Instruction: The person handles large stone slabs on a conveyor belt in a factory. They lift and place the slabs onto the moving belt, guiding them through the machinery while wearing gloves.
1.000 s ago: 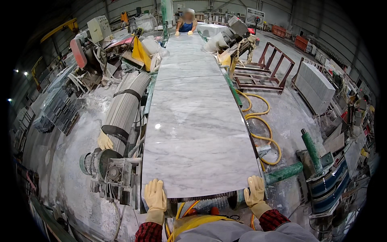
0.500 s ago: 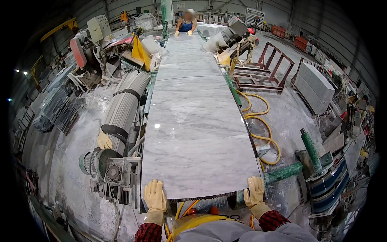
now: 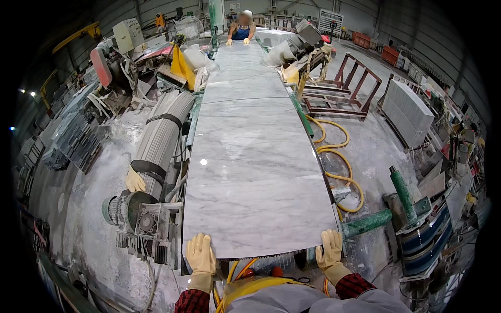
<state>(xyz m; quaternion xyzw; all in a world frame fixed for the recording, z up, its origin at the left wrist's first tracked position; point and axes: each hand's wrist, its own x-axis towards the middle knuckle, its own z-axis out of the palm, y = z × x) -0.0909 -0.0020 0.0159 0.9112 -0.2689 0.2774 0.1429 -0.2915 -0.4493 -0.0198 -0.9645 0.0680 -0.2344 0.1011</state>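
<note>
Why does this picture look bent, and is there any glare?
Head view: the fisheye lens bends straight edges and leaves black corners; head view: a small white glare spot, probably a lamp's reflection, marks the left side of the glossy near slab.

Before me lies a stone slab (image 3: 250, 177), my left hand (image 3: 201, 255) at its near left corner, my right hand (image 3: 330, 251) at its near right. A motor (image 3: 122, 209) sits left, a hose (image 3: 348, 138) right; a co-worker (image 3: 241, 34) stands beyond.
</note>
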